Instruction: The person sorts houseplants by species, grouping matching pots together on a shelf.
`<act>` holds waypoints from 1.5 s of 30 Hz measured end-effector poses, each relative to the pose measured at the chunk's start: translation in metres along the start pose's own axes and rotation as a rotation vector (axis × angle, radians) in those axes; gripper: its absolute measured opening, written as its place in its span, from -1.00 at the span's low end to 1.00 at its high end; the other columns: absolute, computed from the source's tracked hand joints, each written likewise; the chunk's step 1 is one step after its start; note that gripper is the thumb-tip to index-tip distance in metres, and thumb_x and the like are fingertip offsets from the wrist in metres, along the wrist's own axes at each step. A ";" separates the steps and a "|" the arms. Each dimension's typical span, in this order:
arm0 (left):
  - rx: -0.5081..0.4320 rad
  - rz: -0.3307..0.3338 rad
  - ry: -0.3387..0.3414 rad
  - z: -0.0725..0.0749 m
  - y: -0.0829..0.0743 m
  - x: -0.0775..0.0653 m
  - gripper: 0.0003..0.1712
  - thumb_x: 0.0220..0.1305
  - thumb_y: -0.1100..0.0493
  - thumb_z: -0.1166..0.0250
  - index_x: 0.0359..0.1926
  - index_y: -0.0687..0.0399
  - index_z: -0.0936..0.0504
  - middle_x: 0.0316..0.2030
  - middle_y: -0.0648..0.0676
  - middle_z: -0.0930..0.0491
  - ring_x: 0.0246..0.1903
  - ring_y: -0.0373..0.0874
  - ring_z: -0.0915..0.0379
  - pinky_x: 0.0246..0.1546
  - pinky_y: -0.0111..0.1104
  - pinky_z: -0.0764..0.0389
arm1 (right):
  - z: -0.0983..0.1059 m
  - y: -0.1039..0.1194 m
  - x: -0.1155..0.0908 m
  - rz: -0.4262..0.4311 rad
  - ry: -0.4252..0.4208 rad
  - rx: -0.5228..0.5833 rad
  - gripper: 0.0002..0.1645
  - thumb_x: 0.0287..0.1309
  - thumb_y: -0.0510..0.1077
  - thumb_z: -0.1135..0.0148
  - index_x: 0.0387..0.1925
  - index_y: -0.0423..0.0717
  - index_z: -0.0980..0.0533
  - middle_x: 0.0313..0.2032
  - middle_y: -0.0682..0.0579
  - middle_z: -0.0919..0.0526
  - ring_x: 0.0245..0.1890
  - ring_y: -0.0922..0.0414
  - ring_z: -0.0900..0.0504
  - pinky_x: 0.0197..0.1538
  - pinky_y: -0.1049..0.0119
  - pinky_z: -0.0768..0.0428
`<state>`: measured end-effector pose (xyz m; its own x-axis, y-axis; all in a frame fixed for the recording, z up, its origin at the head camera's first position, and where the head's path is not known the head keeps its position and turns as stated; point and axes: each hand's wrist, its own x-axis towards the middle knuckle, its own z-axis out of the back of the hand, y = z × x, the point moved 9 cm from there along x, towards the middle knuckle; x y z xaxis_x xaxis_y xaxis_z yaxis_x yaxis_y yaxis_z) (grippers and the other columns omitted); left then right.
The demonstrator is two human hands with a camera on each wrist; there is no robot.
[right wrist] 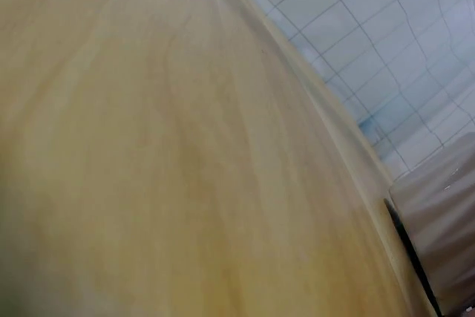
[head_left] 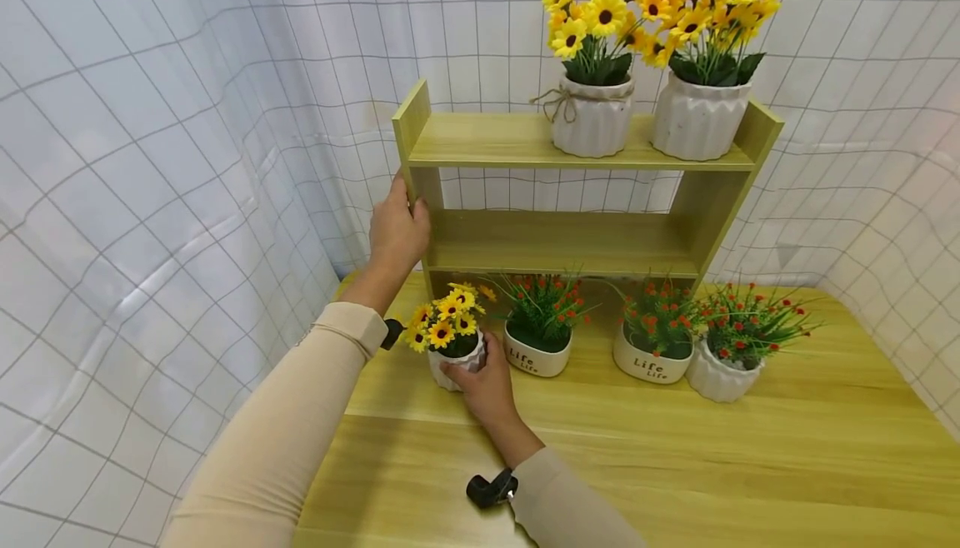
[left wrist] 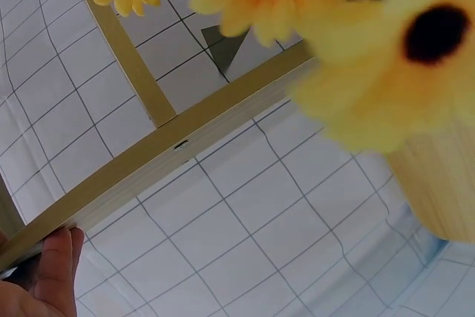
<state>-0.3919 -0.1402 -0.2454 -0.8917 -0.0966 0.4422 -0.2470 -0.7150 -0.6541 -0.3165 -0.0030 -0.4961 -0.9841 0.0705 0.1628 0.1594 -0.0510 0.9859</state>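
My left hand grips the left side panel of a wooden shelf, fingers behind the board and thumb on its near side. In the left wrist view the fingertips lie against that panel, and yellow flowers loom close to the camera. My right hand holds a small white fluted pot of yellow artificial flowers from its right side, low at the shelf's left foot. Right of it stands a white oval pot lettered "Life", with red-flowered grass.
Two white pots of yellow flowers stand on the top board. Toward the right, another "Life" pot and a fluted pot with red flowers sit side by side on the wooden table. Gridded white curtain surrounds the table.
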 end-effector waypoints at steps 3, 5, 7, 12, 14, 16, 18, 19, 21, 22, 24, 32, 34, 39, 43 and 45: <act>-0.007 0.001 0.005 -0.001 0.001 -0.001 -0.50 0.52 0.14 -0.01 0.40 0.10 -0.28 0.14 0.32 -0.55 0.08 0.22 -0.54 -0.02 0.05 -0.57 | 0.004 -0.001 -0.001 -0.022 -0.021 0.025 -0.04 -0.04 -0.12 -0.57 0.35 -0.18 -0.27 0.23 -0.12 -0.42 0.23 -0.06 -0.43 0.27 0.01 -0.40; -0.010 0.004 0.005 -0.001 0.002 -0.001 -0.51 0.52 0.14 -0.01 0.40 0.10 -0.29 0.13 0.32 -0.56 0.08 0.22 -0.54 -0.02 0.05 -0.58 | 0.006 0.001 -0.003 -0.022 -0.033 0.054 -0.05 -0.05 -0.14 -0.58 0.33 -0.17 -0.28 0.22 -0.12 -0.43 0.22 -0.06 -0.44 0.26 0.01 -0.41; -0.012 0.003 0.001 0.000 0.003 -0.001 -0.49 0.52 0.14 0.00 0.42 0.09 -0.27 0.13 0.32 -0.56 0.08 0.22 -0.54 -0.03 0.05 -0.59 | 0.009 0.005 -0.006 -0.010 -0.037 0.074 -0.05 -0.07 -0.16 -0.59 0.34 -0.16 -0.29 0.22 -0.11 -0.43 0.21 -0.05 -0.44 0.25 0.02 -0.42; -0.012 -0.013 -0.009 0.004 0.002 -0.001 -0.45 0.51 0.15 -0.01 0.46 0.08 -0.23 0.12 0.34 -0.56 0.07 0.24 -0.55 -0.03 0.06 -0.58 | 0.017 0.022 -0.015 0.035 -0.051 0.131 -0.03 -0.08 -0.15 -0.60 0.35 -0.10 -0.30 0.24 -0.08 -0.39 0.21 -0.06 -0.43 0.24 -0.02 -0.43; -0.013 -0.015 -0.010 0.005 0.002 -0.001 -0.46 0.51 0.15 -0.02 0.45 0.08 -0.24 0.12 0.34 -0.56 0.07 0.24 -0.54 -0.02 0.07 -0.57 | 0.022 0.030 -0.020 0.052 -0.067 0.125 -0.04 -0.08 -0.11 -0.61 0.34 -0.08 -0.31 0.23 -0.07 -0.40 0.21 -0.06 -0.43 0.24 -0.05 -0.42; -0.014 -0.012 -0.010 0.006 0.003 -0.001 -0.46 0.51 0.15 -0.02 0.45 0.09 -0.25 0.13 0.34 -0.56 0.08 0.24 -0.54 -0.01 0.06 -0.57 | 0.026 0.039 -0.024 0.065 -0.083 0.119 -0.03 -0.09 -0.09 -0.62 0.34 -0.07 -0.31 0.24 -0.04 -0.41 0.23 -0.05 -0.41 0.26 -0.06 -0.39; -0.014 -0.010 -0.013 0.006 0.005 -0.001 -0.46 0.51 0.15 -0.02 0.45 0.08 -0.25 0.13 0.33 -0.55 0.08 0.23 -0.54 0.00 0.06 -0.56 | 0.031 0.047 -0.028 0.074 -0.099 0.109 -0.02 -0.11 -0.06 -0.63 0.34 -0.04 -0.31 0.25 -0.02 -0.42 0.23 -0.03 -0.40 0.26 -0.06 -0.38; -0.015 -0.009 -0.014 0.006 0.006 -0.001 -0.45 0.51 0.15 -0.02 0.45 0.08 -0.24 0.14 0.33 -0.55 0.08 0.23 -0.54 0.00 0.06 -0.56 | 0.033 0.052 -0.030 0.079 -0.106 0.103 -0.01 -0.11 -0.04 -0.63 0.34 -0.03 -0.32 0.25 -0.01 -0.42 0.24 -0.02 -0.40 0.26 -0.05 -0.38; -0.016 -0.010 -0.016 0.007 0.007 -0.002 -0.44 0.51 0.15 -0.03 0.46 0.07 -0.24 0.14 0.32 -0.55 0.08 0.23 -0.54 -0.01 0.07 -0.57 | 0.038 0.062 -0.033 0.094 -0.112 0.109 0.00 -0.12 -0.04 -0.64 0.35 -0.01 -0.31 0.25 0.00 -0.41 0.23 -0.01 -0.39 0.23 -0.05 -0.41; -0.018 -0.011 -0.015 0.007 0.007 -0.001 -0.45 0.51 0.15 -0.02 0.46 0.06 -0.24 0.14 0.32 -0.55 0.08 0.23 -0.54 -0.02 0.07 -0.57 | 0.040 0.067 -0.035 0.104 -0.115 0.108 0.01 -0.12 -0.04 -0.64 0.35 0.00 -0.31 0.25 0.00 -0.41 0.22 -0.02 -0.40 0.21 -0.04 -0.44; -0.019 -0.014 -0.018 0.008 0.008 -0.001 -0.45 0.51 0.15 -0.02 0.46 0.07 -0.24 0.14 0.32 -0.56 0.07 0.23 -0.54 -0.03 0.07 -0.57 | 0.044 0.078 -0.038 0.126 -0.112 0.111 0.02 -0.11 -0.04 -0.63 0.36 -0.01 -0.29 0.25 -0.01 -0.40 0.20 -0.02 -0.41 0.16 -0.03 -0.48; 0.000 -0.022 -0.006 0.007 0.008 -0.001 -0.45 0.50 0.18 -0.01 0.45 0.09 -0.24 0.12 0.35 -0.56 0.05 0.26 -0.56 -0.06 0.08 -0.58 | 0.067 0.117 -0.043 0.206 -0.128 0.069 0.00 -0.05 -0.05 -0.60 0.38 -0.01 -0.26 0.22 0.01 -0.41 0.15 0.04 -0.43 0.08 0.06 -0.54; 0.000 -0.020 0.000 0.006 0.008 0.000 -0.45 0.50 0.18 -0.01 0.45 0.11 -0.23 0.12 0.35 -0.56 0.05 0.26 -0.55 -0.05 0.08 -0.58 | 0.074 0.128 -0.041 0.236 -0.127 0.077 -0.02 -0.03 -0.06 -0.59 0.38 0.01 -0.26 0.22 0.02 -0.40 0.15 0.05 -0.42 0.09 0.07 -0.54; 0.007 -0.019 0.010 0.003 0.004 0.000 -0.47 0.50 0.16 0.00 0.43 0.13 -0.26 0.08 0.37 -0.57 0.03 0.27 -0.56 -0.04 0.07 -0.57 | 0.090 0.160 -0.036 0.315 -0.136 0.055 -0.07 0.02 -0.04 -0.56 0.37 0.10 -0.26 0.24 0.07 -0.38 0.17 0.08 -0.41 0.12 0.09 -0.51; 0.005 -0.031 0.005 0.003 0.002 0.001 -0.49 0.49 0.16 -0.01 0.40 0.12 -0.29 0.02 0.37 -0.60 -0.04 0.28 -0.59 -0.10 0.07 -0.59 | 0.104 0.190 -0.028 0.395 -0.175 0.038 -0.09 0.02 -0.05 -0.56 0.36 0.08 -0.29 0.20 0.06 -0.41 0.11 0.08 -0.44 0.03 0.16 -0.57; 0.003 -0.039 0.000 0.003 0.001 0.001 -0.48 0.49 0.17 -0.02 0.41 0.12 -0.29 0.01 0.37 -0.61 -0.06 0.28 -0.60 -0.13 0.07 -0.59 | 0.110 0.206 -0.023 0.430 -0.194 0.046 -0.10 0.01 -0.06 -0.56 0.35 0.07 -0.30 0.19 0.05 -0.42 0.08 0.08 -0.46 -0.02 0.19 -0.59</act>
<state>-0.3920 -0.1430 -0.2436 -0.8815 -0.0686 0.4672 -0.2803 -0.7201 -0.6347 -0.2528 0.0940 -0.2928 -0.7960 0.2373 0.5568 0.5570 -0.0728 0.8273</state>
